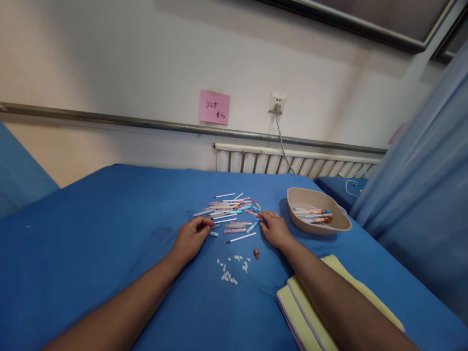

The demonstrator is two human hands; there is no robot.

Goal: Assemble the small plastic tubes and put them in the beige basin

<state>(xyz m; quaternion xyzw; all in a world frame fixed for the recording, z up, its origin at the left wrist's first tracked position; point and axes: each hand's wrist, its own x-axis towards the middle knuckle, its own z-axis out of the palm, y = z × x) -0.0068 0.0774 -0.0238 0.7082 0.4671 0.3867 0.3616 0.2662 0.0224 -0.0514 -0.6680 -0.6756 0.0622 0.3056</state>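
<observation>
A scatter of several thin pens and white refills lies on the blue cloth. My left hand rests at the pile's left edge, fingers curled and pinched on a small white piece. My right hand lies palm down at the pile's right edge, fingertips touching a pen; whether it grips it is unclear. Several tiny white caps and one small brown cap lie in front of the hands.
A beige tray holding a few pens sits to the right. A yellow folded cloth lies under my right forearm. Behind are a radiator, a wall socket with cord, a pink note and a blue curtain.
</observation>
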